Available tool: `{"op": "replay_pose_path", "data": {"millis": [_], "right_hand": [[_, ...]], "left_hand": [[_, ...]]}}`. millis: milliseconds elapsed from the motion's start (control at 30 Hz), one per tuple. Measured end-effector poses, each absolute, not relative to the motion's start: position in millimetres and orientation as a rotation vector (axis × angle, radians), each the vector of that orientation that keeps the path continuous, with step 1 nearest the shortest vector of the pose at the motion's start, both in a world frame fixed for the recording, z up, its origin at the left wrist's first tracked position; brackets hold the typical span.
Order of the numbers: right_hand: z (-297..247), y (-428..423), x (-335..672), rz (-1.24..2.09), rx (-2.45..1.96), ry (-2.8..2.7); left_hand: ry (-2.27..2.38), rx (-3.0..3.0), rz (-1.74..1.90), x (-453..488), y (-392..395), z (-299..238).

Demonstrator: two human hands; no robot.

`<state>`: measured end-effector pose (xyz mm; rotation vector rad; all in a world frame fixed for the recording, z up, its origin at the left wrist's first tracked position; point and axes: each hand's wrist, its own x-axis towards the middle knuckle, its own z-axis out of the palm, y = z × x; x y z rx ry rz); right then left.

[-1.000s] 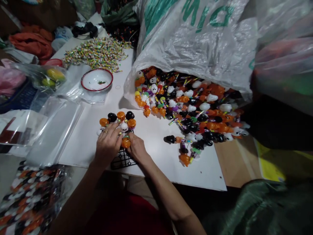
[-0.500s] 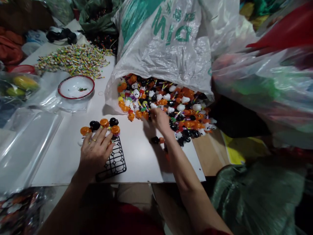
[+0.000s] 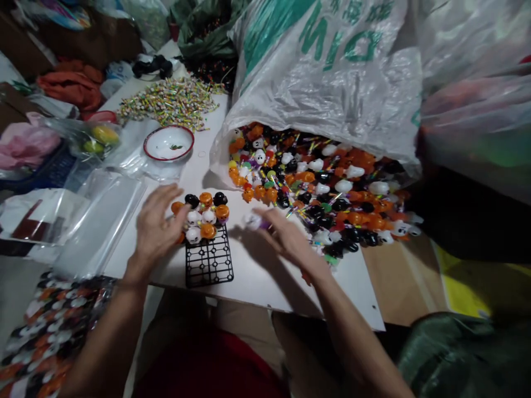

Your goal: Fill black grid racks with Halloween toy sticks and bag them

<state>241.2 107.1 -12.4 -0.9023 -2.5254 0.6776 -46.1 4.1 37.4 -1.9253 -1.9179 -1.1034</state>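
Note:
A black plastic grid rack (image 3: 209, 265) lies near the table's front edge. Its far part carries several round-headed toys in orange, black and white, among them an orange pumpkin head (image 3: 208, 230). My left hand (image 3: 160, 224) is at the left side of these toys, fingers apart and nothing in its grasp; whether it touches them I cannot tell. To the right of the rack, above the table, my right hand (image 3: 288, 237) pinches a small toy (image 3: 253, 221) with a white head and a purple part, slightly blurred.
A large white woven sack (image 3: 332, 94) spills a heap of similar toys (image 3: 307, 177) onto the table. Behind stand a red-rimmed white bowl (image 3: 169, 145) and a pile of small colourful sticks (image 3: 170, 99). Clear plastic bags (image 3: 103, 221) lie left; bagged toys (image 3: 50, 331) sit lower left.
My right hand has come back from the heap towards the rack with a white-headed toy. My left hand has lifted off the toys and moved to their left side. The view has shifted left.

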Motion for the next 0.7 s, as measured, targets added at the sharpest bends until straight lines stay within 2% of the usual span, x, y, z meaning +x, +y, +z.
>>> {"op": "replay_pose_path", "data": {"millis": [133,300,533,700], "right_hand": [[-40,69,194,0.913,-0.992,-2.552],[-64,79,180,1.114,-0.889,-2.275],[-83,59,165,1.54,-1.019,-1.521],[-81,45,152,1.516,-1.04,-1.372]], "left_hand": [[-1.724,-2.306,-0.671,-13,1,23],[-1.758,-2.296,-0.356,9,1,12],[-1.801,-2.255,-0.405,15,7,0],[-1.765,-2.204,-0.484,18,7,-9]]}}
